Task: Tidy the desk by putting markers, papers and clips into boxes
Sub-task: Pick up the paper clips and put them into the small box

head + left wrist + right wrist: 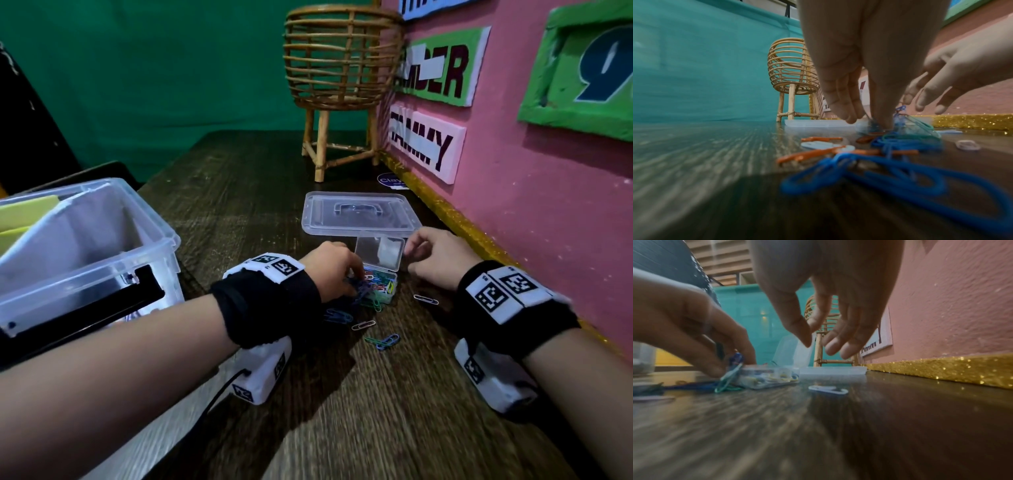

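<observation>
Just below the middle of the head view, a small clear clip box [378, 279] sits on the dark wooden desk [376, 411], its hinged lid [379, 251] standing upright and a heap of coloured paper clips [375, 287] inside it. The left hand [330, 270] comes in from the lower left with its fingers [840, 104] bunched down at the left edge of the box, pinching a cluster of blue clips [356, 289]; in the left wrist view the fingertips press into the tangle right at the box wall. The right hand [435, 260] sits at the right of the box with its thumb [797, 327] and fingers loosely bent beside the lid; they look close to its edge, but I cannot tell whether they touch it, and nothing is gripped. Loose clips lie on the desk nearer the viewer: a blue pair [337, 315], a pale one [363, 324], a green and blue pair [383, 341], and a white one [425, 299] under the right hand. Behind the small box, a flat clear lid with a handle [359, 214] rests on the desk. At the left edge a large clear storage box [102, 246] holds yellow paper [27, 209]. A rattan basket stand [342, 68] stands at the top centre, next to a pink wall [531, 205] with a gold glitter strip [455, 216] along its base.
</observation>
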### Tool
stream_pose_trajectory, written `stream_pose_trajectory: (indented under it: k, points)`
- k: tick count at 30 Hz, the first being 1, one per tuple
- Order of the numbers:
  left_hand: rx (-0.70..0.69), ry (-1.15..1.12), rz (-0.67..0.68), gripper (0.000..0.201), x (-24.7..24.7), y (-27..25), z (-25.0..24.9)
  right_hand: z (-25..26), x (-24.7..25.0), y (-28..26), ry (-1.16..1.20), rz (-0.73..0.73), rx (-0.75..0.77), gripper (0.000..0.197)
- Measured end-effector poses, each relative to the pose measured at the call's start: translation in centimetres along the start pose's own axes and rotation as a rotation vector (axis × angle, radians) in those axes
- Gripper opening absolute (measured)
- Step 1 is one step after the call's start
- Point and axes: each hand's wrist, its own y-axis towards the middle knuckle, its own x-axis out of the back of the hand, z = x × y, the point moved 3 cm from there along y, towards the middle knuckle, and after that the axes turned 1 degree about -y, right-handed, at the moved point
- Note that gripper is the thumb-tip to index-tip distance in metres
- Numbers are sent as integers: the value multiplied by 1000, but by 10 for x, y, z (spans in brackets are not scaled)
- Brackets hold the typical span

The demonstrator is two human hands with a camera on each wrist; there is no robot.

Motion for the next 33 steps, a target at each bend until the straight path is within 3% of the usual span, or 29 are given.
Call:
stream_pose_trajectory:
  k: [2, 9, 15, 20, 26, 29, 33]
  points:
    - [-18, -19, -25, 32, 2, 1, 0, -2, 1, -3, -71, 12, -43, 24]
    - [-64, -67, -34, 22, 0, 4, 0, -11, -6, -17, -259, 282, -239, 11]
    - [-104, -93, -149, 22, 8, 10, -5, -13, -9, -14, -163, 300, -313, 19]
    - [-69, -98, -107, 22, 2, 14, -2, -13, -10, -14, -148, 341, -338, 23]
    - [-101, 52, 20, 53, -1, 12, -20, -13, -12, -13, -180, 330, -309, 14]
    - [-99, 65, 24, 46, -3, 18, -25, -14, -11, -11, -152, 294, -312, 8]
    - [-91, -41, -7, 29, -3, 19, -22, -17, -10, -11, -143, 292, -326, 22]
